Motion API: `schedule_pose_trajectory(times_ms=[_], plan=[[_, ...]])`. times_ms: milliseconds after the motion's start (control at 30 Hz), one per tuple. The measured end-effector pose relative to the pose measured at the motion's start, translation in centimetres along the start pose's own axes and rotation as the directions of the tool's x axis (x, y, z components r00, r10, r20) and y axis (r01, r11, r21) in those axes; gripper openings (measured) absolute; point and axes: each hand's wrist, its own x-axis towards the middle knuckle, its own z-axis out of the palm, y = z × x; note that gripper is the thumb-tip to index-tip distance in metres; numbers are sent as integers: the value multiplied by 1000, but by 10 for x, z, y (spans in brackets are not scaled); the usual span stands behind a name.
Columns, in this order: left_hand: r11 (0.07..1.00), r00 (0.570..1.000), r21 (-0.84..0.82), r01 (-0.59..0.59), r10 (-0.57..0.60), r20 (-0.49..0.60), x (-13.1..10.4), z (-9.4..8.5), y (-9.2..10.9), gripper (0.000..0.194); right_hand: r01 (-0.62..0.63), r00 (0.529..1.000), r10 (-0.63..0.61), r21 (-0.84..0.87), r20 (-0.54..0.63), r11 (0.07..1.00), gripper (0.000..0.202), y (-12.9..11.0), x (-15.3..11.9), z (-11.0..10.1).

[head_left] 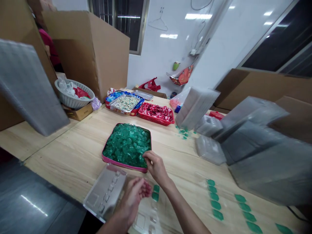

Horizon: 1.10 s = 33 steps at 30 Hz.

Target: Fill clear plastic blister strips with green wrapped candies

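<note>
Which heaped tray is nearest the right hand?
The pink-rimmed tray of green pieces: the right hand is at its near right corner. The red tray and the other heaped ones sit farther back.

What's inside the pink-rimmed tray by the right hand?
The pink-rimmed tray holds a heap of translucent green pieces. The heap covers its bottom, so what lies beneath cannot be seen.

Green translucent pieces heaped in pink-rimmed tin; clear blister nearby, two pieces showing
</note>
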Motion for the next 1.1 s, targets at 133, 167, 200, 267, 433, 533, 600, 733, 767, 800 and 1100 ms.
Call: schedule_pose_trajectory(times_ms=[133, 167, 200, 267, 433, 533, 600, 733, 767, 800, 1100], plan=[[994, 999, -99, 36, -35, 19, 7, 2, 11, 39, -31, 995, 48, 188, -85, 982, 18, -9, -14, -2], [994, 999, -109, 29, -26, 24, 7, 3, 14, 39, -40, 992, 66, 234, -103, 971, 16, -12, -16, -2], [994, 999, -112, 18, -15, 30, 7, 4, 16, 39, -48, 989, 84, 278, -118, 959, 15, -14, -18, -2], [993, 999, -115, -12, 16, 41, 5, 9, 22, 39, -59, 983, 117, 355, -141, 933, 13, -19, -21, -2], [978, 990, -157, -139, 134, -42, 7, 27, 45, 34, -42, 972, 150, 493, -182, 869, 9, -31, -20, -7], [972, 985, -159, -172, 171, -18, 15, 36, 63, 30, -30, 969, 156, 534, -192, 845, 5, -35, -11, -10], [978, 985, -119, -172, 175, 10, 23, 39, 74, 28, -28, 970, 153, 536, -191, 844, 5, -36, -4, -11], [979, 979, 37, -198, 200, -36, 37, 34, 88, 31, -72, 975, 167, 501, -148, 862, 10, -33, 8, -11], [975, 975, 71, -212, 215, -46, 39, 32, 90, 31, -95, 975, 180, 489, -129, 867, 11, -32, 11, -10], [971, 973, 96, -221, 226, -52, 41, 30, 91, 32, -118, 975, 192, 473, -112, 873, 14, -31, 13, -9], [959, 968, 141, -247, 252, -18, 48, 28, 99, 42, -96, 971, 136, 200, -197, 975, 9, -27, 25, -2]])
